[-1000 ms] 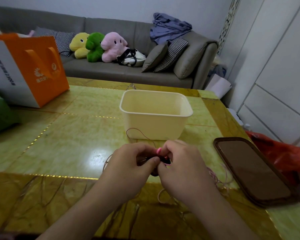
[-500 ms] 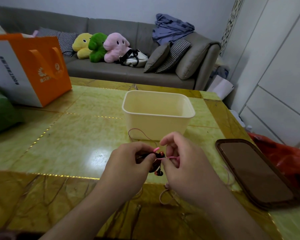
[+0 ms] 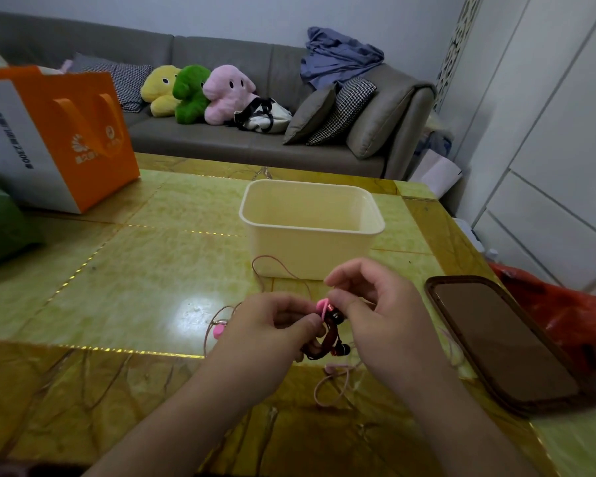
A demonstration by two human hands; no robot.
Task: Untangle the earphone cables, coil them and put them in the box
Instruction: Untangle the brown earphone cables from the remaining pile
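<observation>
Both hands, left [image 3: 272, 325] and right [image 3: 375, 318], pinch tangled earphone cables [image 3: 327, 333] above the desk [image 3: 145, 270], near the cream box [image 3: 310, 235]

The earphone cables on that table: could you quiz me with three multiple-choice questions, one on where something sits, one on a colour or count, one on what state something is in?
1. Where is the cream box relative to the hands?
A. Beyond them, farther up the table
B. Between them and the person
C. On the sofa

2. How many plush toys sit on the sofa?
A. One
B. Three
C. Five

3. What are the earphone cables like right now?
A. Coiled inside the box
B. Bunched between both hands
C. Lying flat, untouched

Answers:
1. A, the box stands on the table past the left hand and right hand.
2. B, a yellow toy, a green toy and a pink toy sit side by side.
3. B, both hands pinch the dark and pink bundle, with loose pink loops trailing on the table.
</observation>
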